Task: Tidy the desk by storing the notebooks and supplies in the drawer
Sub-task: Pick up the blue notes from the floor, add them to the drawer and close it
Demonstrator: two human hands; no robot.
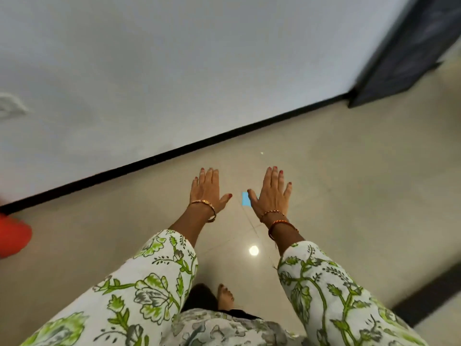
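Note:
My left hand (pixel 208 189) and my right hand (pixel 270 193) are stretched out flat in front of me, palms down, fingers apart, holding nothing. They hover above a shiny beige tiled floor (pixel 336 196). No desk, drawer, notebooks or supplies appear in the head view. Both arms wear sleeves with a green floral print, and there are bangles on both wrists.
A white wall (pixel 174 71) with a black skirting strip (pixel 174 151) runs diagonally ahead. A dark panel (pixel 404 51) stands at the upper right. A blurred red object (pixel 12 236) sits at the left edge. A small blue mark (pixel 245 198) lies on the floor between my hands. My bare foot (pixel 224 294) shows below.

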